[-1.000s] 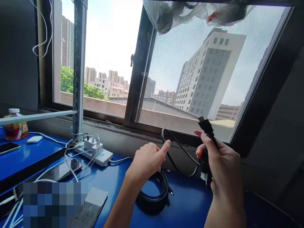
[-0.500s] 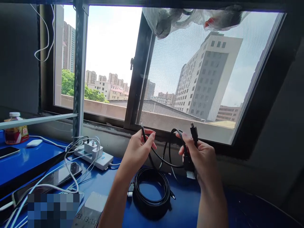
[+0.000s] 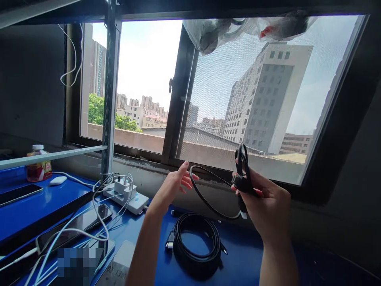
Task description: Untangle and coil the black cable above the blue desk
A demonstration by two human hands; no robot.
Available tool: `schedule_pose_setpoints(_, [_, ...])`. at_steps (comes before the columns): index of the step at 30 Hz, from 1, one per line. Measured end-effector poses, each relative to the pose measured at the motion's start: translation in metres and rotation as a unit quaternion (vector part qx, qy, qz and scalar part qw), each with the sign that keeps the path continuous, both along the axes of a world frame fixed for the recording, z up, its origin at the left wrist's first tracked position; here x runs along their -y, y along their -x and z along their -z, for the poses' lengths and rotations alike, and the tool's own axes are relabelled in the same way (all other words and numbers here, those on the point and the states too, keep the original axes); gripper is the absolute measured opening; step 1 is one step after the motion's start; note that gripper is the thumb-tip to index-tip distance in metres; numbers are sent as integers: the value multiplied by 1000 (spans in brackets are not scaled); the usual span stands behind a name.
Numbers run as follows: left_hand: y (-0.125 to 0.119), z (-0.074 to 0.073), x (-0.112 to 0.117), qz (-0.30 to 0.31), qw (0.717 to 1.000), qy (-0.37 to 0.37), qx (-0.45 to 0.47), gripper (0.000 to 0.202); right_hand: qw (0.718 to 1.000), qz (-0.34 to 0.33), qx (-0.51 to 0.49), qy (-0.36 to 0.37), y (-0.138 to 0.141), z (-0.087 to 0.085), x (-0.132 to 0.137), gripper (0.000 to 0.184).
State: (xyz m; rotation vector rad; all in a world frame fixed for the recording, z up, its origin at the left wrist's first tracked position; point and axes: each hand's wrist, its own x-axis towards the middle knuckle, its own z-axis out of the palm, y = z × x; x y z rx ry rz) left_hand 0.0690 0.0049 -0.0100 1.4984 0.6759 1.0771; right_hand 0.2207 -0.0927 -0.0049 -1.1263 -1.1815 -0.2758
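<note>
Fingers of the right hand (image 3: 269, 198) gripped a bundled, thin black plastic cable (image 3: 248, 184) above the glossy blue table (image 3: 244, 254), while the left hand (image 3: 170, 186), splayed and empty, hung beside the cable's slack loop (image 3: 197, 192), which, unclasped, could have sprung loose.

Your left hand (image 3: 169, 190) is loosely spread, its thumb (image 3: 183, 170) pointing up and its fingers (image 3: 186, 183) angled toward your right. Your right hand (image 3: 269, 202) is curled into a grip, well apart from it. Your left forearm (image 3: 145, 246) slants inward; your right forearm (image 3: 278, 256) is more upright.
</note>
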Motion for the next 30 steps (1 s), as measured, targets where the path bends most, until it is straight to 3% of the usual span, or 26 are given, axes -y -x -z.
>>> schedule_pose_setpoints(4, [-2, -1, 6, 69, 997, 11, 37, 57, 998, -35, 52, 4, 7, -2, 5, 30])
schedule_pose_setpoints(9, [-2, -8, 24, 151, 981, -5, 121, 55, 969, -150, 159, 115, 18, -1, 5, 23])
schedule_pose_setpoints(11, [-3, -7, 27, 143, 982, -7, 126, 54, 952, -181, 189, 160, 24, 1, 2, 28])
schedule_pose_setpoints(15, [-1, -4, 21, 63, 990, -32, 124, 43, 934, -196, 203, 218, 35, 6, -2, 40])
schedule_pose_setpoints(19, [10, -5, 17, 8, 994, -78, 76, 44, 926, -154, 247, 241, 39, 6, -2, 33])
schedule_pose_setpoints(21, [16, -7, 19, -13, 994, -90, 57, 45, 915, -169, 246, 270, 40, 6, -2, 21])
schedule_pose_setpoints(24, [20, -9, 22, -21, 994, -100, 48, 48, 897, -210, 224, 317, 42, 5, 0, 6])
schedule_pose_setpoints(28, [20, -8, 21, -8, 990, -116, 73, 50, 885, -242, 198, 344, 39, 6, 2, 4])
schedule_pose_setpoints(30, [19, -7, 20, -1, 989, -127, 81, 50, 880, -264, 184, 350, 34, 9, 4, 13])
